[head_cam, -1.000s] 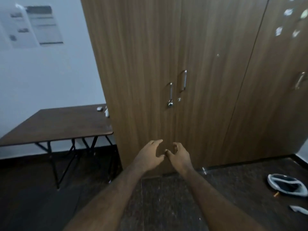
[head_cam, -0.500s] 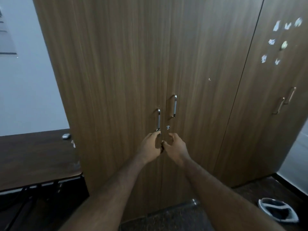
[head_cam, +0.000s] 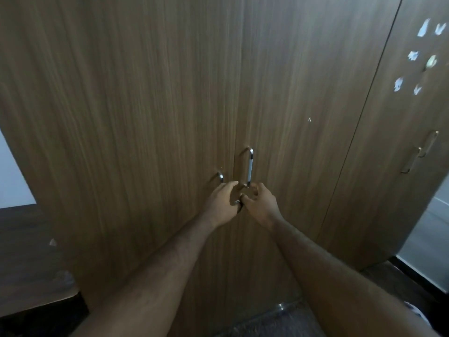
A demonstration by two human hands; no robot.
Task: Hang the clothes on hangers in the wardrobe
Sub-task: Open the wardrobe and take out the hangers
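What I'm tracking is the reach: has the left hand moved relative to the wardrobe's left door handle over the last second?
Yes. The left hand has risen from well below the left door handle to cover its lower part.

Closed wardrobe doors (head_cam: 145,117) block way in — dark table (head_cam: 24,239) crowds left side.

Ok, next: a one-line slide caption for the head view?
Wardrobe doors shut; left hand grips the left handle, right hand curls just below the right handle.
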